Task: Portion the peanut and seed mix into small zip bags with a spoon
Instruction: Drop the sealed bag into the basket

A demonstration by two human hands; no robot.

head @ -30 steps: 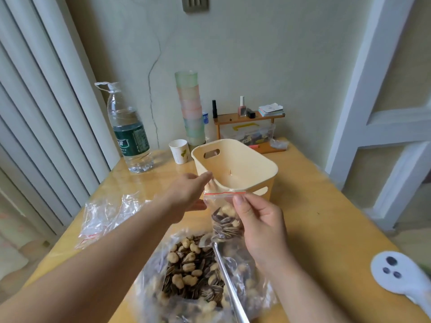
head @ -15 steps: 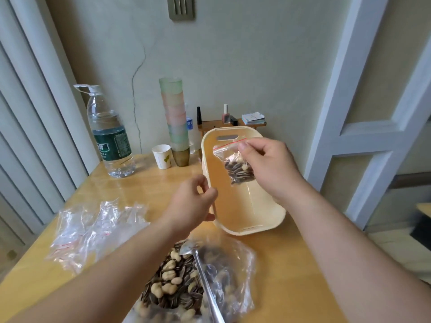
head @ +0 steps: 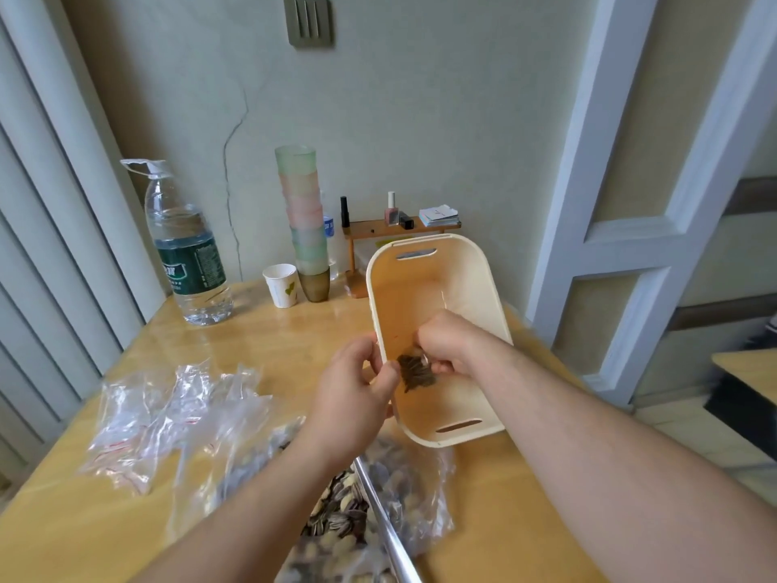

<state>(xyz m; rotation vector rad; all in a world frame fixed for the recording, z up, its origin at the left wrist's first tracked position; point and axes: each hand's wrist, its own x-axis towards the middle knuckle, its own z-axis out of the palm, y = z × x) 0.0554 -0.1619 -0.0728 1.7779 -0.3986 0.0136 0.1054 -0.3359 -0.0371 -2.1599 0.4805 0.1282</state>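
The right hand holds a filled zip bag low inside the cream basket, whose rim the left hand grips. A spoon rests in the mix bag on the counter.

I see both bare forearms reach forward, close together. The left hand has its fingers curled and grips a rim. The right hand is bent down at the wrist, fingers curled in a pinch.
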